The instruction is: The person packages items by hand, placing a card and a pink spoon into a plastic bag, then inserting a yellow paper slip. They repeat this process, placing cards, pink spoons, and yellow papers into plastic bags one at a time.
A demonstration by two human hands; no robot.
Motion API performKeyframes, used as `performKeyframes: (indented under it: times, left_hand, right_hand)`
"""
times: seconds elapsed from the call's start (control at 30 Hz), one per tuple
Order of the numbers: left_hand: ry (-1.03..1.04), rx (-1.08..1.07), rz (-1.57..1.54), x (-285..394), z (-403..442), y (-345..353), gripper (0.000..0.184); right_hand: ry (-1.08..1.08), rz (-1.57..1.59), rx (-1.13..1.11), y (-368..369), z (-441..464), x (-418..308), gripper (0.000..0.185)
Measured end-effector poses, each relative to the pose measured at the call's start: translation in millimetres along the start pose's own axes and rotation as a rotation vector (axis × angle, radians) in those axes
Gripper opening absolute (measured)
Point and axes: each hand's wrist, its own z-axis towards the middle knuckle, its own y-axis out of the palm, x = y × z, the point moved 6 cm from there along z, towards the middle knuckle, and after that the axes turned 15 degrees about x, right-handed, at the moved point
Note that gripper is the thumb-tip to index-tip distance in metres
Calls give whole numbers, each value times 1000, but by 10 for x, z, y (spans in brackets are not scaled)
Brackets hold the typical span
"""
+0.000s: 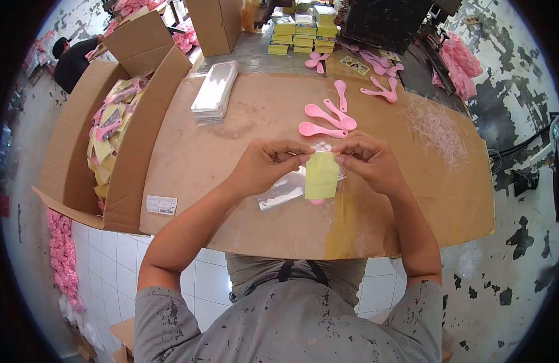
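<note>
A clear bag with a yellow card [321, 176] in it hangs upright between my two hands. My left hand [270, 162] pinches its top left corner, and my right hand [370, 160] pinches the top right corner. A bit of pink shows below the card. Beneath my left hand lie clear plastic bags [282, 192] on the cardboard sheet. Just beyond my fingers are several pink spoons [320, 113], loosely grouped.
An open carton [134, 145] of packed bags stands at the left. Further back are a stack of clear bags [214, 91], stacked yellow cards [305, 30] and more pink spoons [382, 89]. Plastic strips [438, 130] lie right. A person [73, 63] is at the far left.
</note>
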Motion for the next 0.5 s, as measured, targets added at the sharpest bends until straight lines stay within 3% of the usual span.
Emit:
performKeyframes:
  times: [0.2,0.37,0.5]
  left_hand:
    - [35,24,-91,7,30,-57,30]
    - [111,104,-273,211,-23,16,41]
    - [-5,-67,-93,104,-33,31,29]
  right_hand:
    - [107,3,-71,114,-48,10,36]
    - [29,-23,-70,96,22,-119,31]
    - [12,58,-37,75,36,-172,34]
